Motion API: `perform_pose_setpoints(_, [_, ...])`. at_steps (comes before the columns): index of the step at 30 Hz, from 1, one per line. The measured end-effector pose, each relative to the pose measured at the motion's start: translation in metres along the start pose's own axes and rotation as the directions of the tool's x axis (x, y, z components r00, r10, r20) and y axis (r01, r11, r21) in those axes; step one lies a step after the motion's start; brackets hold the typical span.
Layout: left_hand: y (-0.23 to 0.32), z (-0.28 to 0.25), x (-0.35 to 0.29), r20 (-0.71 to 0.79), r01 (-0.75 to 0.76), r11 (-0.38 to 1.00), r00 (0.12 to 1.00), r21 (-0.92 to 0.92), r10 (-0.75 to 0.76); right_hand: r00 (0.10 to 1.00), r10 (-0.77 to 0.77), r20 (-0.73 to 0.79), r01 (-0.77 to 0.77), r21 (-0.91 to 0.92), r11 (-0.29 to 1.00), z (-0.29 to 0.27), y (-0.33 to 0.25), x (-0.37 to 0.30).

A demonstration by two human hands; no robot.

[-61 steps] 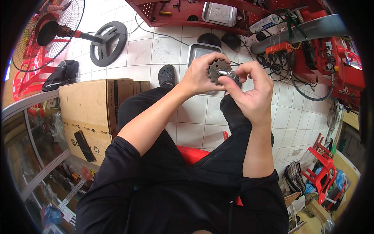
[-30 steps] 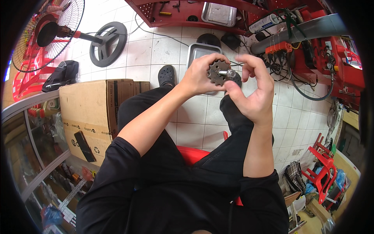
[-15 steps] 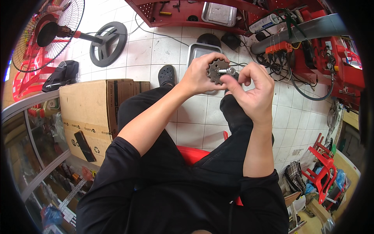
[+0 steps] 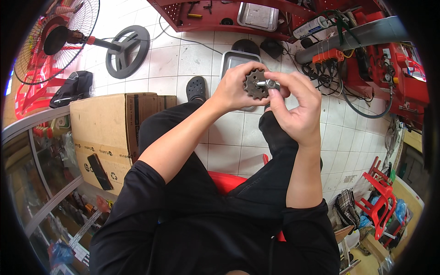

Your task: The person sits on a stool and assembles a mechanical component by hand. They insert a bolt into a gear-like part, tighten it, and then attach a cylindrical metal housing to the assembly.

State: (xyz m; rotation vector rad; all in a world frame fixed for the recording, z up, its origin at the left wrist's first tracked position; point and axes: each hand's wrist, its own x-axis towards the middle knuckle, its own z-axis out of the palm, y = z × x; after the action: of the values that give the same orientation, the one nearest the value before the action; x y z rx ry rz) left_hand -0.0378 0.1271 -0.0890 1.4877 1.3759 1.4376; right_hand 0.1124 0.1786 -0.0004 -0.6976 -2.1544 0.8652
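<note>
Out in front of my knees, my left hand [image 4: 230, 89] is wrapped round a dark toothed sprocket [image 4: 251, 87], its flat face turned up toward me. From the sprocket's middle sticks a shiny silver bolt-like piece [image 4: 272, 84] with a thicker outer end. The thumb and index finger of my right hand [image 4: 300, 107] pinch that end. The remaining right fingers curl behind it, partly hidden. Whether the silver piece is threaded into the sprocket I cannot tell.
A metal tray [image 4: 228, 58] lies on the tiles beyond my hands. At left stand a cardboard box [image 4: 103, 119] bearing a phone [image 4: 99, 171], and a fan [image 4: 57, 40]. A red workbench [image 4: 201, 30] is ahead; cables [image 4: 331, 82] and an orange power strip [image 4: 327, 56] are at right.
My right index finger and thumb have moved up and closed on the outer end of the silver piece. My left hand and the sprocket stay in place.
</note>
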Motion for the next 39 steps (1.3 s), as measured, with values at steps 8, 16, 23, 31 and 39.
perform_pose_setpoints(8, [-0.003, 0.001, 0.000, 0.000, 0.001, 1.000, 1.000, -0.023, -0.001, 1.000, -0.001, -0.015, 0.001, 0.025, 1.000, -0.002, 0.000, 0.000])
perform_pose_setpoints(16, [-0.005, 0.001, -0.001, -0.011, 0.016, 0.999, 1.000, -0.028, -0.016, 1.000, -0.001, -0.008, 0.001, -0.003, 1.000, -0.002, -0.001, 0.001])
perform_pose_setpoints(23, [-0.003, 0.000, 0.000, -0.010, -0.007, 1.000, 1.000, 0.003, 0.007, 1.000, 0.003, -0.009, -0.003, -0.029, 1.000, -0.003, 0.001, -0.001])
perform_pose_setpoints(31, [-0.003, 0.000, 0.000, -0.007, -0.005, 1.000, 1.000, -0.011, 0.005, 1.000, 0.023, -0.001, -0.023, -0.051, 0.998, -0.002, -0.001, 0.000])
perform_pose_setpoints(39, [-0.001, 0.000, 0.000, -0.009, 0.005, 1.000, 1.000, 0.005, -0.005, 1.000, 0.010, 0.016, -0.009, -0.068, 0.998, -0.001, 0.003, -0.002])
